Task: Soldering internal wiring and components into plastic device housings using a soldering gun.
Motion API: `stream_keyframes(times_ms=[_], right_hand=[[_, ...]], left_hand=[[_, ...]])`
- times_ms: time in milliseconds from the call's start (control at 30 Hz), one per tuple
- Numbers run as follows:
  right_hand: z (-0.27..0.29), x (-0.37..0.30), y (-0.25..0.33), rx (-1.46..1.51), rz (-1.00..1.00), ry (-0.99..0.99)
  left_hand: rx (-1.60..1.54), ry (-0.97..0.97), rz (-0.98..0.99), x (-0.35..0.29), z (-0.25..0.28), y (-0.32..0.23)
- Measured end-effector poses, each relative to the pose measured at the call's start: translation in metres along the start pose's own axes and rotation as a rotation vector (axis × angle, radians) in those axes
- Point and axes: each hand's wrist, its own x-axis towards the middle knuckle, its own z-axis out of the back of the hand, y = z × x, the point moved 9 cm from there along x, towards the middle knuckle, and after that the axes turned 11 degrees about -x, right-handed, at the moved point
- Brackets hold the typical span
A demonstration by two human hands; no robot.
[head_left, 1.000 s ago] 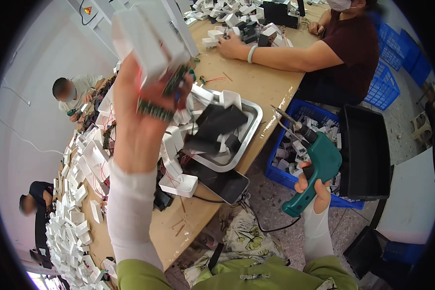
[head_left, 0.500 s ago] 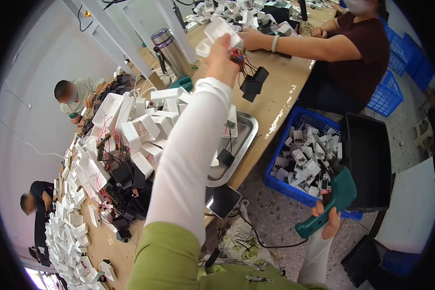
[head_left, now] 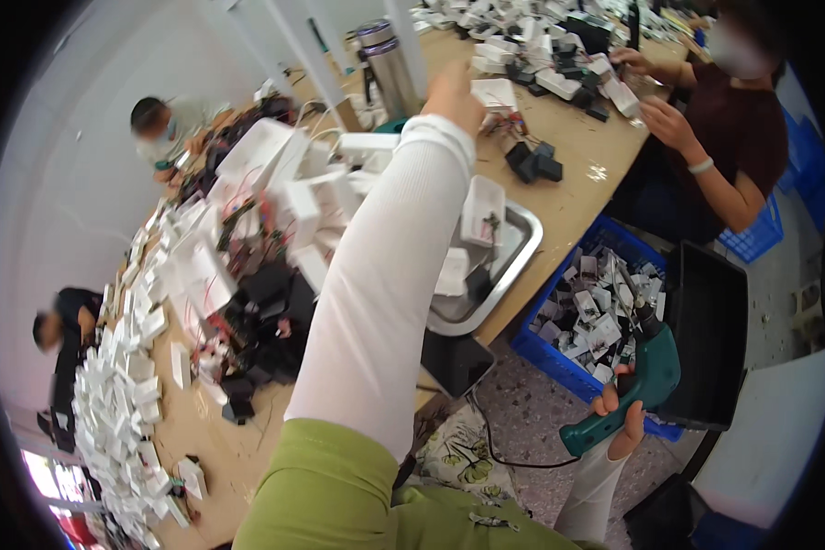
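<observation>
My right hand (head_left: 621,412) is closed round the handle of a green corded pistol-grip tool (head_left: 655,367), whose slim metal front points away over a blue crate (head_left: 559,362). My left arm, in a white sleeve, stretches far across the table. At its end my left hand (head_left: 454,96) is blurred, its fingers mostly hidden. Beside that hand lies a white plastic case (head_left: 495,94) with coloured wires and several black blocks (head_left: 533,163); whether my fingers touch it cannot be made out. Below the hand is a metal tray (head_left: 527,247) holding a white case with a small board (head_left: 483,211).
White cases (head_left: 119,412) and wired boards heap along the table's left. A steel flask (head_left: 390,69) stands beside a white post. A dark phone-like slab (head_left: 454,364) lies near the table edge. Opposite sits a co-worker (head_left: 733,119); a black bin (head_left: 706,339) adjoins the crate.
The white case with its wires and black blocks, held up by my left hand before, now rests on the table. The co-worker's hands have drawn back toward their body. My view has shifted.
</observation>
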Motion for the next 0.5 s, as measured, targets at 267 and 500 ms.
stream_keyframes(times_ms=[267, 500], right_hand=[[-0.084, -0.011, -0.044, 0.299, -0.187, 0.418], [-0.152, -0.057, -0.073, 0.453, -0.384, 0.611]], left_hand=[[-0.666, -0.096, 0.065, -0.137, 0.173, -0.217], [-0.234, -0.554, -0.046, -0.336, 0.417, -0.264]])
